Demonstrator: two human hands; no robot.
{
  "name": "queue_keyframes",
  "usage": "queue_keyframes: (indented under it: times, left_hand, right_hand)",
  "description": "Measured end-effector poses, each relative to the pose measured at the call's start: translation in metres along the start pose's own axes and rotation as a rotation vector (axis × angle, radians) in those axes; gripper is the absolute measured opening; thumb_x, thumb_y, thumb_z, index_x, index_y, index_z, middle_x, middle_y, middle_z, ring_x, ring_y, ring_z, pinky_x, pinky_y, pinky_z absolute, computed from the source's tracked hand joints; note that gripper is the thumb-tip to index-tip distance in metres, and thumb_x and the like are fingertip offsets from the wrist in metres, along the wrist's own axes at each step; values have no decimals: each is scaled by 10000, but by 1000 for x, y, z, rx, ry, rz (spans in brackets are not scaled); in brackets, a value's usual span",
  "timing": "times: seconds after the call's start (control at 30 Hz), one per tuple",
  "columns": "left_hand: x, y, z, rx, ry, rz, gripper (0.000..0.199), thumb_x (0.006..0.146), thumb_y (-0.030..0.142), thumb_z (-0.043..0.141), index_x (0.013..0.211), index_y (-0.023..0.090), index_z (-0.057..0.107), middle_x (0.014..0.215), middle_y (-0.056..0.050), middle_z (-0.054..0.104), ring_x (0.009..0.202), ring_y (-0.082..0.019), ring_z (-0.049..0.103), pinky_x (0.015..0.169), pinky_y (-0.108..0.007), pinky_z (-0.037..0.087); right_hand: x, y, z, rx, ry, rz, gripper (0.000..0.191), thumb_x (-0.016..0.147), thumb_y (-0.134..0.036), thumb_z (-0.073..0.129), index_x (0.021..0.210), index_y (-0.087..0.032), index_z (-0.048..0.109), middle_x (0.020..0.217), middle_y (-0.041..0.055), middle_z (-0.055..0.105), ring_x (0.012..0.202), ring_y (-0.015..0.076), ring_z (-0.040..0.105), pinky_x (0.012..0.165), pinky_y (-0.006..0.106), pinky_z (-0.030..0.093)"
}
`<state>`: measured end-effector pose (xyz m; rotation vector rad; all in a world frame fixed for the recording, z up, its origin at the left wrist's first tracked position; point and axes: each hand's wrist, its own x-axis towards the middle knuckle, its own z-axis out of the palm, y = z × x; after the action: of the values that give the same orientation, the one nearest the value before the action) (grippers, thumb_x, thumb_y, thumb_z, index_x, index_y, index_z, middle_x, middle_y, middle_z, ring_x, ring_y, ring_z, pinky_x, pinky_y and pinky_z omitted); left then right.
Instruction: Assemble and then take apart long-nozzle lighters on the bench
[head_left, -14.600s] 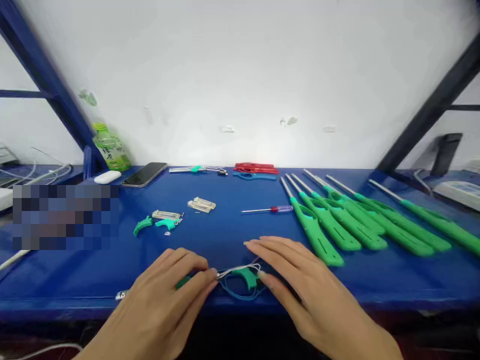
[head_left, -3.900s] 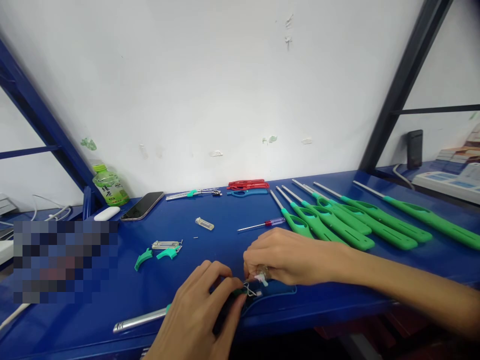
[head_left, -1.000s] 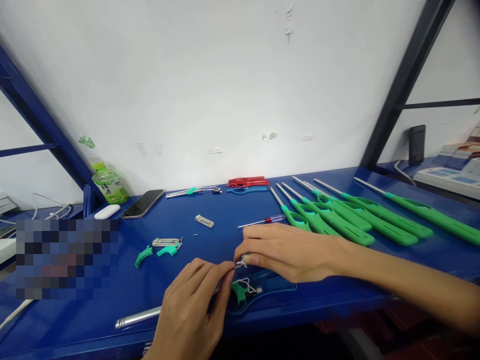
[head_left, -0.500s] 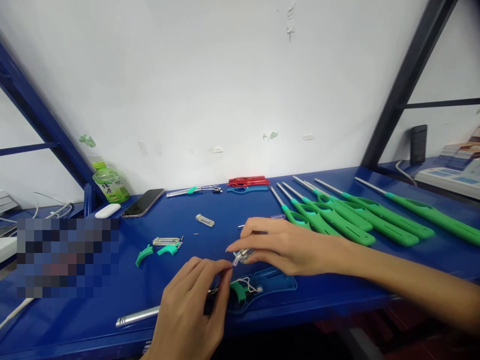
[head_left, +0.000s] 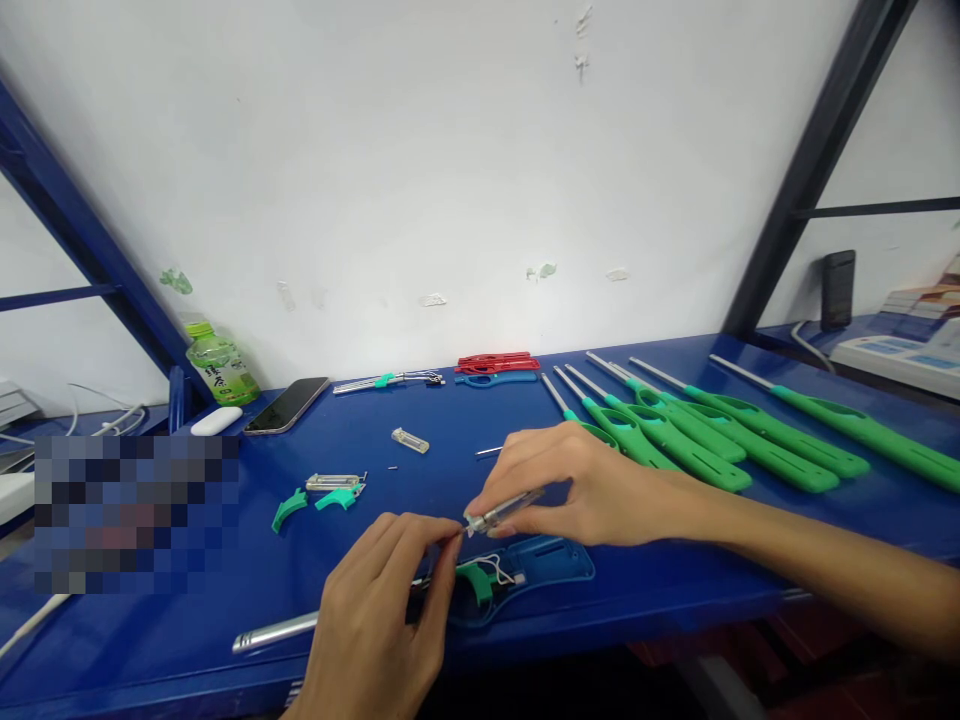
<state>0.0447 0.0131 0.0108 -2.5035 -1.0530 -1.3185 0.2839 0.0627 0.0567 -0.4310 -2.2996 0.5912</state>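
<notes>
My right hand (head_left: 570, 485) grips a small clear lighter fuel tank (head_left: 506, 511) between thumb and fingers, tilted above the table. At the tank's left end, the fingertips of my left hand (head_left: 379, 605) are pinched together. Whatever they hold is too small and hidden to make out. Below both hands lies an open blue lighter handle half (head_left: 562, 563), with a green trigger (head_left: 478, 582) and white wires (head_left: 501, 568) inside. Its silver barrel (head_left: 276, 634) sticks out leftward from behind my left hand, which covers the middle part.
Several green-handled lighters (head_left: 697, 430) lie on the blue table (head_left: 225, 540) at right. Loose green triggers (head_left: 289, 510) and clear tanks (head_left: 410, 440) lie left of centre. Farther back are red handle shells (head_left: 496, 361), a phone (head_left: 288, 405) and a bottle (head_left: 220, 365).
The fuel tank is turned and shows more of its length. My right hand has shifted slightly, its fingers curled farther over the tank. My left hand has barely moved.
</notes>
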Motion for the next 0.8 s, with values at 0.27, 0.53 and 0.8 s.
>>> queue_keyframes:
  times: [0.27,0.53,0.8]
  left_hand:
    - [-2,-1,1,-8,18,5,121,1027,111,583,1055,216,636,870,23,695,744,-110,659,707,-234,514]
    - [-1,-2,1,5,40,25,127,1020,98,584,1002,215,631,869,6,708,752,-125,676,709,-243,531]
    - [-1,-2,1,-13,48,28,132,1007,88,602,990,213,642,873,2,714,788,-129,678,725,-229,541]
  right_hand:
    - [-1,0,-1,-60,-22,16,233,929,-186,807,1162,-198,811,1034,53,838,900,176,703,788,321,553]
    - [-1,0,0,-74,-40,15,213,941,-207,801,1153,-211,811,1022,41,837,870,165,689,785,330,541]
    - [-2,1,0,-69,-33,-2,236,925,-195,817,1160,-202,809,1016,42,839,868,173,692,776,319,537]
